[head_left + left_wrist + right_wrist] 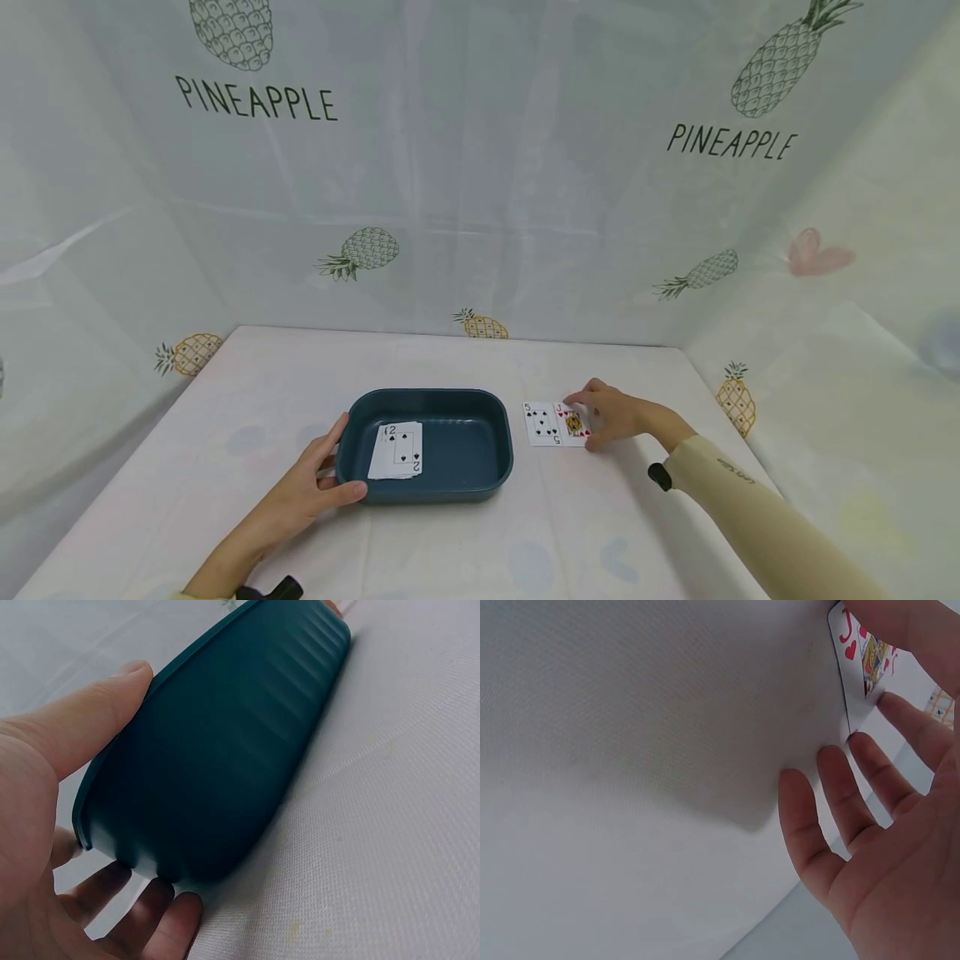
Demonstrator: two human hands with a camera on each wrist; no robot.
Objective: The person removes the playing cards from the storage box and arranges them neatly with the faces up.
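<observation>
A dark teal rectangular tray (468, 442) sits left of the table's middle. On its floor, to the left, lies a loose stack of playing cards (395, 452) with a two of spades face up on top. My left hand (311, 479) grips the tray's near left corner, thumb along the near side and fingers around the left end. Right of the tray, my right hand (615, 412) holds a jack of hearts (573, 423) by its far and near edges, between fingertips and thumb. The other fingers are spread beside the card. Directly left of it lies a five of spades (542, 425).
A white cloth (420, 550) covers the table. Pineapple-printed curtains (495, 167) hang behind and at both sides, close to the table's edges. A small dark device (659, 477) sits at the right wrist and another dark piece (270, 588) at the left.
</observation>
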